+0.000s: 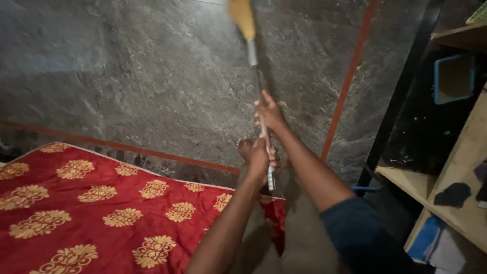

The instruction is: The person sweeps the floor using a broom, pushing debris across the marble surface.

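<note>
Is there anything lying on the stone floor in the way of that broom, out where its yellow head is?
Nothing visible. Both the left hand and right hand grip the metal-handled broom with the yellow head, and the grey stone floor around the head looks bare. The red mattress with gold flower patterns lies nearer the person, off to the side.

One broom (252,45), held by two hands, the left hand (258,157) and the right hand (270,114); one red mattress (101,213) (gold flower motifs); one blue tray (453,78); perhaps two shelves (456,167), though they are dim
</note>
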